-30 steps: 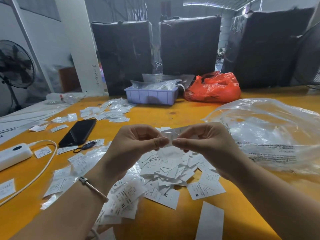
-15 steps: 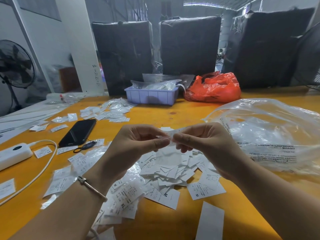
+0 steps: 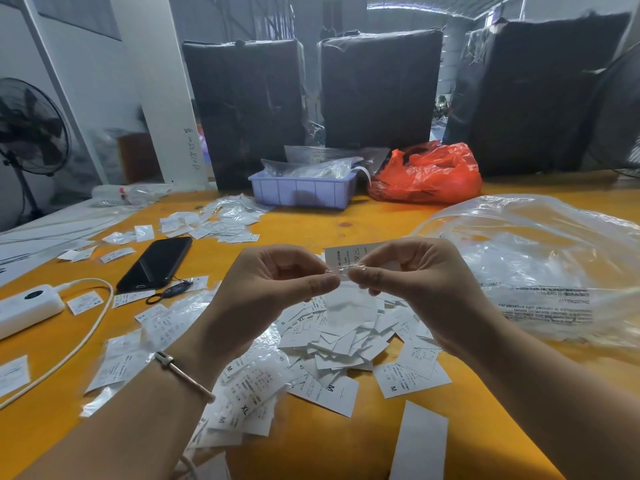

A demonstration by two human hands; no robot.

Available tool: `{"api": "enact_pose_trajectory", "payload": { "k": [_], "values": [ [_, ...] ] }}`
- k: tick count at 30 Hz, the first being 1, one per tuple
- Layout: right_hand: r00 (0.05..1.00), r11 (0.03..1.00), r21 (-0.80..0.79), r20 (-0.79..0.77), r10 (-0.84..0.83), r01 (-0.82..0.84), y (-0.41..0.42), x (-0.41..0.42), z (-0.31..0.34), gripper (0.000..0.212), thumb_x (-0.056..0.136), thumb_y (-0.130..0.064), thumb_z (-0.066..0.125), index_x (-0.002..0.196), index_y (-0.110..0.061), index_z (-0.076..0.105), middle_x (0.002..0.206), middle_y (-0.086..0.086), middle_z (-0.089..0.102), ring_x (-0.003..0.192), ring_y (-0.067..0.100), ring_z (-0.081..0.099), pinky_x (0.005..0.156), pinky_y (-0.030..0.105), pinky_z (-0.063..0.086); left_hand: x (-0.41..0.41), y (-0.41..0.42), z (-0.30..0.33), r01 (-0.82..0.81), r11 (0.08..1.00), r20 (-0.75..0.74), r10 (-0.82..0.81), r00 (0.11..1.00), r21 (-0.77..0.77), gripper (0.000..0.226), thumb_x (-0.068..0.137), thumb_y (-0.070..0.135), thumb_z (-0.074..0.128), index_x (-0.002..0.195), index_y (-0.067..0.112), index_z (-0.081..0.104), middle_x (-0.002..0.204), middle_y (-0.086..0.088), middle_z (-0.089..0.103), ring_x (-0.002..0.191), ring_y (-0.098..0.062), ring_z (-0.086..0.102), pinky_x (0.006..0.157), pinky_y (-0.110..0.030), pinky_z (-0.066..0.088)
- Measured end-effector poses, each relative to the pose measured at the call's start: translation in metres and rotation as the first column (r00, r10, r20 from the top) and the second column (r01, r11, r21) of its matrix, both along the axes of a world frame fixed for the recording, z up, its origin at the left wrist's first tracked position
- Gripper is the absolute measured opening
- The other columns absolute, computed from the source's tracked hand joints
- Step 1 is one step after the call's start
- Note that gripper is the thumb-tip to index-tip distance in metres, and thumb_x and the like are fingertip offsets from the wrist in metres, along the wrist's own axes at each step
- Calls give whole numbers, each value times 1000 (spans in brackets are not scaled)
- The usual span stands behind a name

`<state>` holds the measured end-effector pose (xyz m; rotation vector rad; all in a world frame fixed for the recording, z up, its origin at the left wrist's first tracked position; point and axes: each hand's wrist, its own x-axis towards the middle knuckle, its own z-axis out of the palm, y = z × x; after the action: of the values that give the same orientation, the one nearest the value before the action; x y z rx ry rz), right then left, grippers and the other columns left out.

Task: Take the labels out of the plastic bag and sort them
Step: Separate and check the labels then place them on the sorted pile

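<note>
Above the yellow table (image 3: 346, 445), the left hand (image 3: 266, 289) and right hand (image 3: 412, 282) pinch a small clear packet (image 3: 343, 271) between them, a printed label (image 3: 341, 256) showing behind it. Loose labels (image 3: 332, 344) lie heaped beneath; a large plastic bag (image 3: 540, 258) lies right.

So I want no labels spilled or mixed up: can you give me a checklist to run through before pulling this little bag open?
1. Both hands on the small clear bag: ok, left hand and right hand pinch its top edge.
2. Bag open: cannot tell.
3. Labels still inside: ok, a printed label shows behind the fingers.
4. Bag held over the loose label pile: ok.
5. Size on the held labels readable: cannot tell.
6. Separate sorted piles ready: not ok, M, S and XL lie mixed.
</note>
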<state>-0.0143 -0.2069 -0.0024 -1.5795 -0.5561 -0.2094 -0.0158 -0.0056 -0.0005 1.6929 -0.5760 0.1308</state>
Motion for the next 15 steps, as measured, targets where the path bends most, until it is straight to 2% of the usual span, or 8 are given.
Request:
{"api": "enact_pose_trajectory", "payload": {
  "k": [3,6,8,9,12,15],
  "values": [
    [1000,1000,-6,18,7,-7,0,-1,-1,13,65,-17,80,71,-7,74,62,2,68,55,10,58,55,17,47,-1,0,-1,-3,1000,41,2,999,13,14,68,25,78,76,14,76,69,1,69,63,-8,61,59,-16,50],
    [1000,1000,16,25,-4,3,0,0,-1,16,64,-19,80,72,-6,74,63,6,68,55,11,57,55,18,48,-4,-1,1,-29,995,104,19,994,99,23,68,33,79,86,18,78,82,0,75,73,-21,67,63,-31,55],
    [1000,999,32,29,-7,6,0,0,-2,19,64,-21,79,72,-5,74,64,7,69,55,12,57,55,19,49,-6,-3,1,-70,987,156,46,987,147,32,67,40,78,89,17,77,84,1,73,74,-23,64,60,-34,52],
    [1000,999,35,30,-5,4,0,1,-2,19,64,-22,79,72,-5,74,64,7,69,56,12,57,55,19,48,-5,-4,1,-86,985,169,60,984,148,34,67,41,77,88,16,77,84,1,72,75,-26,61,59,-38,51],
    [1000,1000,25,26,11,-12,0,0,-2,16,67,-19,78,74,-5,74,64,7,69,56,12,59,55,19,49,-4,-7,1,-99,991,163,84,983,87,33,67,41,74,84,13,77,87,-8,66,87,-38,56,71,-54,48],
    [1000,1000,21,19,1,-1,-1,1,-1,21,70,-24,75,78,-4,75,66,8,70,59,13,60,56,18,48,-4,-6,1,-89,995,137,81,987,54,34,65,40,76,81,10,76,87,-9,65,91,-40,55,76,-56,48]
  ]
}}
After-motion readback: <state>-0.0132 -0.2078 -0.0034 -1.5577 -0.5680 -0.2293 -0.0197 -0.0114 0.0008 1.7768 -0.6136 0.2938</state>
